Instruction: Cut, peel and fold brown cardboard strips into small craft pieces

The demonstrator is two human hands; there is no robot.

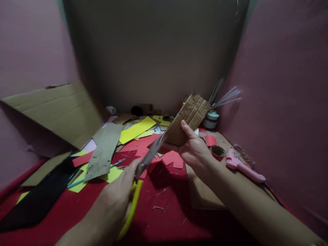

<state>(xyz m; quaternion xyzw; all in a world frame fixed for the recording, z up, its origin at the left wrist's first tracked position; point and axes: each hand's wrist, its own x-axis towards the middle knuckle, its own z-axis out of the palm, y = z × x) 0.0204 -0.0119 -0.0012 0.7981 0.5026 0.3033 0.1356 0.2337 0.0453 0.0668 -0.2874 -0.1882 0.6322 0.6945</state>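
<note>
My left hand (116,194) is closed round the yellow handles of a pair of scissors (151,155), whose blades point up and to the right. The blades meet the lower left edge of a brown cardboard piece (189,116); whether they are cutting into it I cannot tell. Gripping that cardboard from its lower right side is my right hand (194,148), thumb on the near face and the other fingers hidden behind. The piece is held tilted above the red tablecloth (164,218), its surface creased near the top.
Left lie a large cardboard sheet (61,112), a grey cardboard strip (105,150), a black piece (38,198) and yellow paper (138,130). Right are a pink glue gun (243,165), a cardboard tube (217,150), a lidded jar (211,119) and glue sticks (229,97). Pink walls flank both sides.
</note>
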